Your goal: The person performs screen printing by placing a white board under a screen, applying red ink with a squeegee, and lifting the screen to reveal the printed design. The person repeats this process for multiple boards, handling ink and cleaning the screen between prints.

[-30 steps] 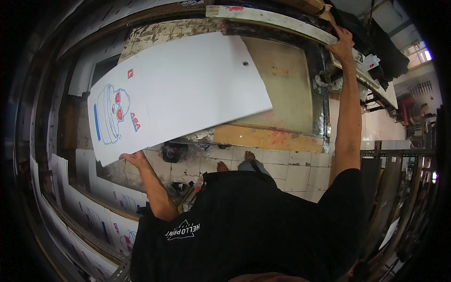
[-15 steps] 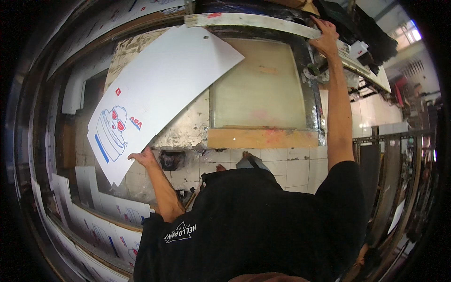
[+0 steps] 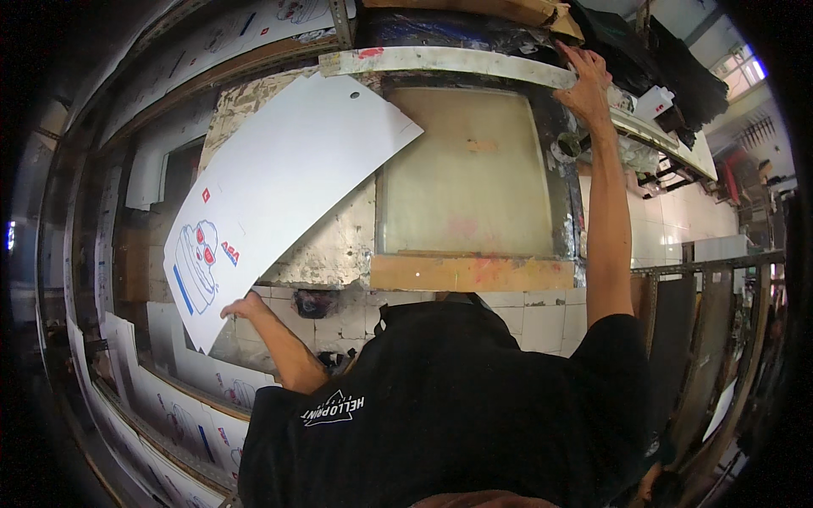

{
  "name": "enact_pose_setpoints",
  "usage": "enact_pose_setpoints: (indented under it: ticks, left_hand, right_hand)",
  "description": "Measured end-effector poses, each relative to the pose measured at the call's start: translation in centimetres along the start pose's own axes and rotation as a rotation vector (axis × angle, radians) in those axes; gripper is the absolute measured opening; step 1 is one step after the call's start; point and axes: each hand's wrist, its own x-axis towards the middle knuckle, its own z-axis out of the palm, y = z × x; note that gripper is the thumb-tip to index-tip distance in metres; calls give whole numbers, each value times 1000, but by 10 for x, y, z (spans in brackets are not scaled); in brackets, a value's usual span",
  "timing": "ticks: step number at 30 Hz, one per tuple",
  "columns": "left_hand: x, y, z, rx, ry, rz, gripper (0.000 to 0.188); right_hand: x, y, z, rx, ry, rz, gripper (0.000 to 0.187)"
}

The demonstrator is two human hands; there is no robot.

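Observation:
My left hand is closed on the near edge of a large white sheet, with fingers partly hidden beneath it. The sheet slants across the left of the worktop, printed with a blue line drawing with red glasses and small red marks. One corner overlaps a framed, pale yellowish mesh screen, whose near side is a wooden bar with red stains. At the far right my right hand grips the end of a long white bar that runs along the screen's far side.
Metal racks with more printed sheets stand at the left and near left. Another rack is at the right. Below the scuffed, light worktop lies a tiled floor with a dark bundle. Black plastic hangs at the far right.
My left hand and the sheet have shifted slightly left and nearer; the sheet's right corner covers a little less of the screen. My right hand keeps its grip on the white bar.

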Motion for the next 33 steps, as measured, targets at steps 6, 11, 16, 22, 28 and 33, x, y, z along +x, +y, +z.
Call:
enact_pose_setpoints:
  ticks: [6,11,16,22,28,33]
  left_hand:
    - [-49,-8,-7,-6,-55,90,94]
    - [-117,-39,34,251,37,-25,95]
    - [-165,-38,49,501,96,-268,93]
    - [-137,-33,26,1029,-217,-635,89]
    - [-300,-84,163,899,-1002,-605,68]
    - [-361,-99,216,692,-1016,-678,58]
  right_hand:
    - [9,-9,-9,23,-18,37,85]
    - [9,-15,-9,4,-33,43,84]
    - [-9,-17,-11,-9,-40,88,79]
    - [-36,-41,-3,9,-50,147,77]
    - [-79,-66,-4,125,-76,219,79]
    - [-110,-77,-1,271,-156,248,74]
